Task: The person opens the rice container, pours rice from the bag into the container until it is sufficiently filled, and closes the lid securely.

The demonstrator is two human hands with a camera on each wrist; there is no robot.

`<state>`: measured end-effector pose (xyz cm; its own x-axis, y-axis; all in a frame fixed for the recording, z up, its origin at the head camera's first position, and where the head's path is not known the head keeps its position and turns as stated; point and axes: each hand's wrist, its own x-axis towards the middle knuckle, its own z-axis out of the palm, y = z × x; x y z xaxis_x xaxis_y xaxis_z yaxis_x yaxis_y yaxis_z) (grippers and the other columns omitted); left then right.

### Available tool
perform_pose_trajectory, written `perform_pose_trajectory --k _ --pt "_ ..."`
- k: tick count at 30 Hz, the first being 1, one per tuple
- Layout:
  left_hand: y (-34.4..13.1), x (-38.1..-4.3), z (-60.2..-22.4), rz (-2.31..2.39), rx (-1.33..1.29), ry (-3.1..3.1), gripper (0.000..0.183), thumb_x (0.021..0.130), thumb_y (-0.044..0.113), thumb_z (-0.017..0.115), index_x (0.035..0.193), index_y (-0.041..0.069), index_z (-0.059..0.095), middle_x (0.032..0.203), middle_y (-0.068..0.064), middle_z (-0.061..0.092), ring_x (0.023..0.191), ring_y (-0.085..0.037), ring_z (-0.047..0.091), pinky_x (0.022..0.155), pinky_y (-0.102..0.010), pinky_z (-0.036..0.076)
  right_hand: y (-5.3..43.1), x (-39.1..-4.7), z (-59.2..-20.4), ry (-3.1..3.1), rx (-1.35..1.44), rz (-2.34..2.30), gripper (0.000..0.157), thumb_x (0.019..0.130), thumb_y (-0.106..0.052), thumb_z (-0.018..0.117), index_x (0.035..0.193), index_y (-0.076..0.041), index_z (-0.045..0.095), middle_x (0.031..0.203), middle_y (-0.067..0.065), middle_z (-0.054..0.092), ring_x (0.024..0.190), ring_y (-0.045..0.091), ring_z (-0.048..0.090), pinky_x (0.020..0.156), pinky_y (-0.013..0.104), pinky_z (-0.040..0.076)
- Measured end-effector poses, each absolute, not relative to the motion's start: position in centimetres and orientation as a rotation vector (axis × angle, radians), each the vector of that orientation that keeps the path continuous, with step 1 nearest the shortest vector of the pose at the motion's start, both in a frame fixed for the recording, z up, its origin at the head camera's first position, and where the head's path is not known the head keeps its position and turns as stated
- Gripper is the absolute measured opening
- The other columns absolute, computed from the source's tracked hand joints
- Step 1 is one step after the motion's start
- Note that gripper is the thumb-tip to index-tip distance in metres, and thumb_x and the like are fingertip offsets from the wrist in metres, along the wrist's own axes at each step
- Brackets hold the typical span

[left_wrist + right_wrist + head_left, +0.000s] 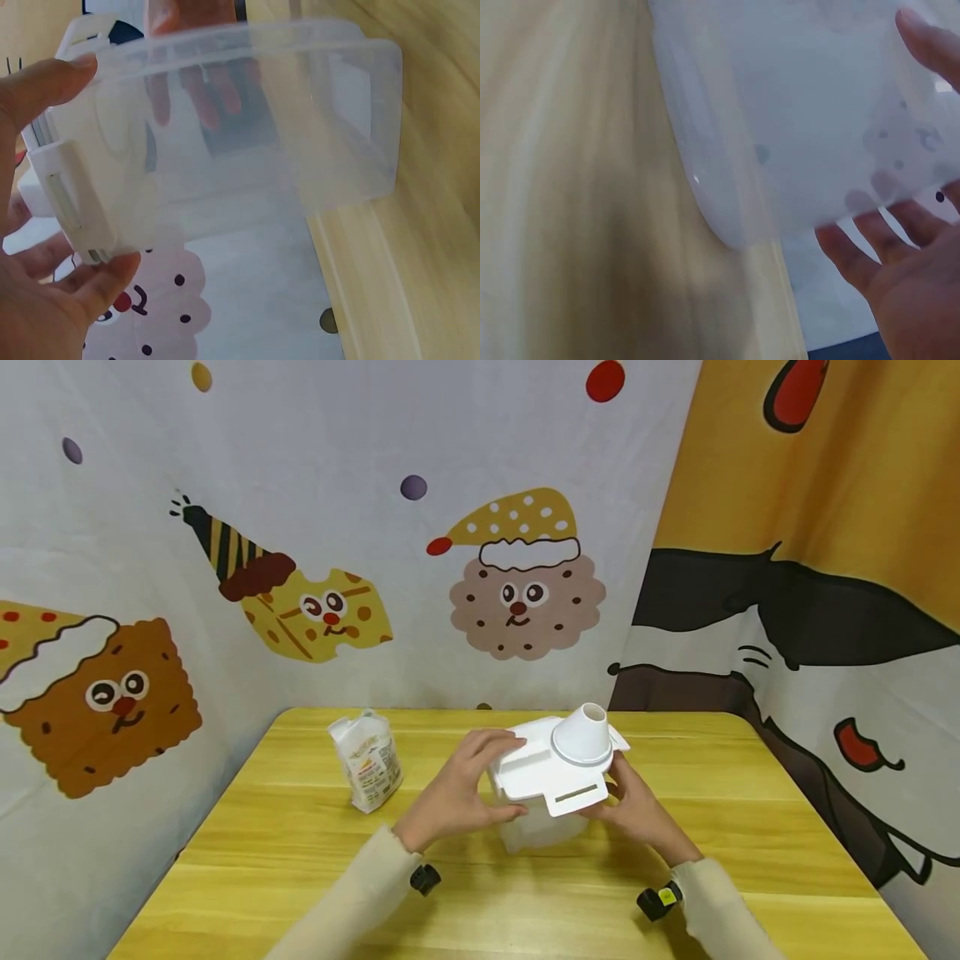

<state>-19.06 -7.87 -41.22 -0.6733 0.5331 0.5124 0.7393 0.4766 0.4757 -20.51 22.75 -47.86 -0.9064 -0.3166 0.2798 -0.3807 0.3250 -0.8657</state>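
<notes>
Left grip [456, 792] and right grip [637, 806] both clamped on the translucent container [543, 827], over the bench [255, 860]; can't tell if its base touches. Looks light, semi-stiff, probably slick: hold opposite side walls, just under the white lid [525, 772].

White printed bag [370, 766] on wooden table [255, 868]; behind, cloth backdrop [337, 435] with cartoon cheese [307, 635].

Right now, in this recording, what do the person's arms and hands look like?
The left sleeve and right sleeve are cream and plain. A small black device sits by the left cuff; a second black device, by the right, bears a yellow patch. The left hand and right hand wear no gloves.
</notes>
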Motion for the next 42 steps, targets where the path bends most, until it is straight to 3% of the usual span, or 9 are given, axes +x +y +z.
perform_pose_trajectory --k 5,7,13,20,24,29,35,38,42 --pt "-7.2 -18.2 -41.4 -0.963 -1.013 -2.412 0.088 0.071 0.035 0.096 0.146 0.018 0.053 0.145 -0.003 0.053 0.132 -0.018 0.048 0.109 -0.036 0.051 23.6 -21.6 -47.9 -2.501 0.798 1.725 0.097 0.081 -0.008 0.085 0.159 -0.013 0.028 0.160 0.019 0.037 0.135 -0.013 0.036 0.111 0.067 0.038" --pt "-6.8 -17.8 -41.4 -0.946 -0.992 -2.392 0.088 0.070 0.035 0.096 0.146 0.017 0.054 0.143 -0.004 0.053 0.131 -0.019 0.048 0.107 -0.035 0.053 23.8 -22.0 -47.8 -2.512 0.835 1.722 0.098 0.082 -0.007 0.085 0.161 -0.014 0.027 0.161 0.019 0.035 0.136 -0.012 0.036 0.113 0.059 0.041" --pt "-5.5 -16.7 -41.7 -0.907 -0.914 -2.358 0.087 0.069 0.036 0.096 0.143 0.016 0.056 0.137 -0.005 0.054 0.129 -0.022 0.049 0.103 -0.035 0.055 24.5 -22.6 -47.4 -2.506 0.953 1.786 0.098 0.084 -0.002 0.079 0.163 -0.012 0.023 0.161 0.006 0.037 0.137 -0.009 0.039 0.106 0.018 0.041" --pt "-4.9 -16.1 -41.4 -0.845 -0.889 -2.388 0.091 0.069 0.044 0.095 0.145 0.016 0.053 0.138 -0.006 0.052 0.130 -0.022 0.050 0.103 -0.035 0.055 24.8 -22.4 -47.2 -2.490 0.975 1.810 0.100 0.086 -0.004 0.078 0.165 -0.017 0.018 0.163 -0.009 0.031 0.141 -0.011 0.032 0.107 0.015 0.035" --pt "-5.3 -16.2 -41.1 -0.810 -0.895 -2.409 0.096 0.068 0.050 0.093 0.148 0.019 0.051 0.140 -0.005 0.051 0.132 -0.020 0.050 0.103 -0.037 0.055 24.6 -22.0 -47.4 -2.461 0.976 1.775 0.102 0.086 -0.002 0.079 0.165 -0.020 0.017 0.166 -0.003 0.027 0.144 -0.009 0.030 0.108 0.015 0.036" --pt "-6.0 -16.5 -40.5 -0.771 -0.942 -2.441 0.099 0.069 0.055 0.092 0.150 0.020 0.048 0.145 -0.007 0.049 0.135 -0.021 0.048 0.109 -0.040 0.051 24.1 -21.3 -47.6 -2.463 0.895 1.707 0.107 0.081 -0.004 0.084 0.163 -0.023 0.020 0.162 0.003 0.034 0.139 -0.005 0.039 0.106 0.021 0.043" --pt "-6.9 -17.2 -39.9 -0.701 -1.064 -2.443 0.099 0.071 0.053 0.091 0.152 0.021 0.045 0.153 -0.009 0.045 0.143 -0.021 0.042 0.114 -0.039 0.047 22.9 -20.2 -47.6 -2.492 0.731 1.646 0.120 0.072 -0.011 0.093 0.163 -0.030 0.016 0.159 0.007 0.037 0.135 -0.003 0.041 0.109 0.052 0.044" --pt "-7.3 -17.5 -39.6 -0.672 -1.134 -2.427 0.099 0.071 0.046 0.093 0.153 0.021 0.044 0.155 -0.010 0.043 0.146 -0.021 0.038 0.115 -0.038 0.046 22.3 -20.0 -47.7 -2.468 0.688 1.630 0.125 0.068 -0.013 0.096 0.162 -0.031 0.016 0.156 0.003 0.040 0.134 -0.002 0.043 0.111 0.042 0.043" --pt "-7.9 -17.7 -39.4 -0.611 -1.209 -2.396 0.094 0.073 0.036 0.094 0.152 0.020 0.045 0.156 -0.010 0.043 0.149 -0.023 0.037 0.114 -0.036 0.048 21.8 -20.0 -48.0 -2.415 0.687 1.630 0.128 0.065 -0.012 0.098 0.162 -0.031 0.016 0.152 -0.001 0.045 0.135 0.000 0.044 0.109 0.017 0.037"
